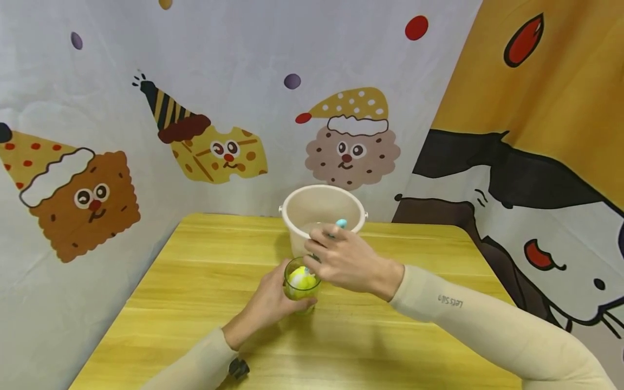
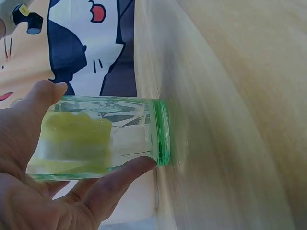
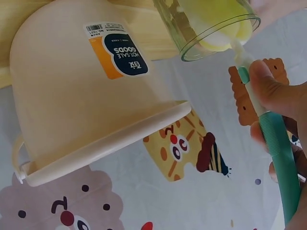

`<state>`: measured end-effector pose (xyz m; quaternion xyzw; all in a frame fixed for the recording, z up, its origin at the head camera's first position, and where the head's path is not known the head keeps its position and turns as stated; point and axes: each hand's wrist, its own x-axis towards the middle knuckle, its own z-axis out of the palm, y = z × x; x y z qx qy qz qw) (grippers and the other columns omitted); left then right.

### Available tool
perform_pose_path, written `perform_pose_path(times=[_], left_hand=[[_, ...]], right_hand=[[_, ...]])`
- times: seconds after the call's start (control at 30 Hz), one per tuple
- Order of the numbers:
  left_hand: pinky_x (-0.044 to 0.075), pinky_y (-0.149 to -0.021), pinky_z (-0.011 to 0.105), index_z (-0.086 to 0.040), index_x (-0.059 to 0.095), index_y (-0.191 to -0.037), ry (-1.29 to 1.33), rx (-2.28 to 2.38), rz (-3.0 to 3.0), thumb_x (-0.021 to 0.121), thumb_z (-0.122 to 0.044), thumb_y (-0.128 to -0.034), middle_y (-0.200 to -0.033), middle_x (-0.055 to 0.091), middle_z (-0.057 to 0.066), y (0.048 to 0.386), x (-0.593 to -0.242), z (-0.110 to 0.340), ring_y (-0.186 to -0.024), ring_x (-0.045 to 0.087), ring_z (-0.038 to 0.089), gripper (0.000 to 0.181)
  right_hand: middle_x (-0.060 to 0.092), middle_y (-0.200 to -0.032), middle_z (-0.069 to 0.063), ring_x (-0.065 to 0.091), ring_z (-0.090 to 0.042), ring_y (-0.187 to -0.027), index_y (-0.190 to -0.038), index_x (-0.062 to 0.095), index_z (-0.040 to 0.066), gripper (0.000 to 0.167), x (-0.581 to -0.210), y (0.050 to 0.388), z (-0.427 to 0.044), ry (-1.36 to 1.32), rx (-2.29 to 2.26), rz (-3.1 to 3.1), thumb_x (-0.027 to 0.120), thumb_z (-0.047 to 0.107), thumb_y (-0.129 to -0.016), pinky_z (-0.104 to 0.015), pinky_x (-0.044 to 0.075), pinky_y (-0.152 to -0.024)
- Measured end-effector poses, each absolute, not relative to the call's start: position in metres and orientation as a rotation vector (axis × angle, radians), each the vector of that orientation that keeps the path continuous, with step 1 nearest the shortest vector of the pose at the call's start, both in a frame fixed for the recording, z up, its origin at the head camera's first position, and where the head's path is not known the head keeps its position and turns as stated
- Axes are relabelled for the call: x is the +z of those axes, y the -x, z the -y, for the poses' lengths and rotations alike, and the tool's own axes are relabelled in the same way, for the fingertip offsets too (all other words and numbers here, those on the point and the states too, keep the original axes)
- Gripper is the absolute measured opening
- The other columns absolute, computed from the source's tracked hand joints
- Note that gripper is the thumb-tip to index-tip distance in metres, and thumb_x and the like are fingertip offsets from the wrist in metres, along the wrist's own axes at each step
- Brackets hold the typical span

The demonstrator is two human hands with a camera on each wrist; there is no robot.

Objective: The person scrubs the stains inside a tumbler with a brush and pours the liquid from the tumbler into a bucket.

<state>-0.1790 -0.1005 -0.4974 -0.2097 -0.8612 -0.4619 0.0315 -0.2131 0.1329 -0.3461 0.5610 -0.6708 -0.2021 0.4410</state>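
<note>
My left hand [image 1: 274, 297] grips a clear greenish glass [image 1: 303, 296], thumb and fingers spread round its sides. It stands upright, its base on or just over the tabletop; which, I cannot tell. A yellow and white sponge head [image 1: 300, 278] fills the upper part of the glass. From that sponge runs the teal and white handle of a cup brush [image 3: 283, 165], which my right hand [image 1: 347, 261] holds with thumb and fingers. In the left wrist view the sponge stops short of the thick glass bottom [image 2: 162, 132].
A cream bucket [image 1: 296, 244] with side lugs stands just beyond the hands, near the table's back edge. The yellow wood-grain table [image 1: 209, 271] meets a curtain [image 1: 234, 65] printed with cartoon figures. A dark wrist-strap piece [image 1: 239, 368] sits at my left sleeve.
</note>
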Motion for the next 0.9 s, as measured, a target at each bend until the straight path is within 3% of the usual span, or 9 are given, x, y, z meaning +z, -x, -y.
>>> perform_pose_path(times=[0.1, 0.33, 0.9], left_hand=[[0.066, -0.099, 0.03, -0.015, 0.057, -0.157, 0.612, -1.414, 2.672, 0.105, -0.035, -0.0891, -0.139, 0.077, 0.0, 0.178, -0.498, 0.101, -0.124, 0.077, 0.018, 0.085], [0.065, -0.098, 0.031, -0.017, 0.058, -0.157, 0.574, -1.4, 2.693, 0.105, -0.038, -0.088, -0.136, 0.077, -0.002, 0.176, -0.499, 0.1, -0.12, 0.075, 0.015, 0.086], [0.067, -0.103, 0.041, -0.014, 0.058, -0.156, 0.582, -1.362, 2.686, 0.106, -0.043, -0.0865, -0.139, 0.08, 0.002, 0.178, -0.496, 0.099, -0.127, 0.077, 0.022, 0.089]], right_hand=[[0.079, -0.101, 0.004, 0.064, -0.023, -0.106, -0.093, 0.074, 0.021, 0.015, -0.347, 0.212, -0.131, -1.385, -0.528, 1.66, 0.083, 0.032, -0.098, -0.037, 0.046, -0.102], [0.078, -0.1, 0.004, 0.061, -0.023, -0.107, -0.091, 0.076, 0.025, 0.015, -0.341, 0.21, -0.129, -1.378, -0.588, 1.685, 0.083, 0.035, -0.099, -0.037, 0.042, -0.103], [0.076, -0.095, 0.005, 0.058, -0.021, -0.102, -0.09, 0.076, 0.029, 0.015, -0.331, 0.212, -0.125, -1.42, -0.686, 1.742, 0.085, 0.037, -0.099, -0.036, 0.044, -0.103]])
